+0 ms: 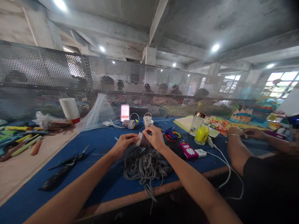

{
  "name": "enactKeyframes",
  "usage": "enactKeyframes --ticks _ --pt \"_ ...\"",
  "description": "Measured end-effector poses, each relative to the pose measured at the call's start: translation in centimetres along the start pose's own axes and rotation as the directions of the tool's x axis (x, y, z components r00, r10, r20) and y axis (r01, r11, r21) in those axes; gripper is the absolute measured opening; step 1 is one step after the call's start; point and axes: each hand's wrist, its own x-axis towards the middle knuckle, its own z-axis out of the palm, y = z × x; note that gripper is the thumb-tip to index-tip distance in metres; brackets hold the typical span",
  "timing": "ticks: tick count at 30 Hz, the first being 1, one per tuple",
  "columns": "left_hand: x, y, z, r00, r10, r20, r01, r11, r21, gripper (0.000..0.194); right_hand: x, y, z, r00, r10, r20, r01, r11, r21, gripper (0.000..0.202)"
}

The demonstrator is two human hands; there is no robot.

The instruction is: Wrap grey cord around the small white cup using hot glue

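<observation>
My left hand (125, 144) pinches the white end of a small spool wound with brownish thread (145, 143), which lies tilted between my hands. At the spool's upper edge, my right hand (154, 138) has its thumb and forefinger pressed together; what is between them is too small to make out. Just below both hands a loose heap of grey cord (148, 165) spreads towards the table's front edge, some strands hanging over it. Another spool of brown thread (128, 124) lies farther back, near a white spool-like item (148, 121).
Black-handled pliers-like tool (63, 171) lies left. Blue-handled scissors (172, 133), a magenta power bank (188, 151) with a white cable and a yellow-filled jar (202, 134) stand right. A lit phone (125, 112) is behind. A co-worker's arm (238, 149) rests at far right.
</observation>
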Motion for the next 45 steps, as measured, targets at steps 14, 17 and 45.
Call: enactKeyframes --ticks 14,17,45 --pt "-0.02 0.08 -0.02 1.0 0.01 0.003 -0.01 0.999 0.031 0.026 -0.05 0.38 0.17 1.0 -0.003 0.01 0.003 1.0 0.015 0.012" --pt "-0.01 -0.03 -0.09 1.0 0.004 0.011 -0.004 1.0 0.021 0.026 -0.08 0.39 0.22 1.0 0.004 0.003 -0.004 1.0 0.024 0.012" --pt "0.07 -0.21 -0.1 1.0 -0.014 0.0 0.014 0.999 0.034 0.033 -0.05 0.16 0.18 0.998 0.048 0.03 -0.049 0.998 0.042 0.012"
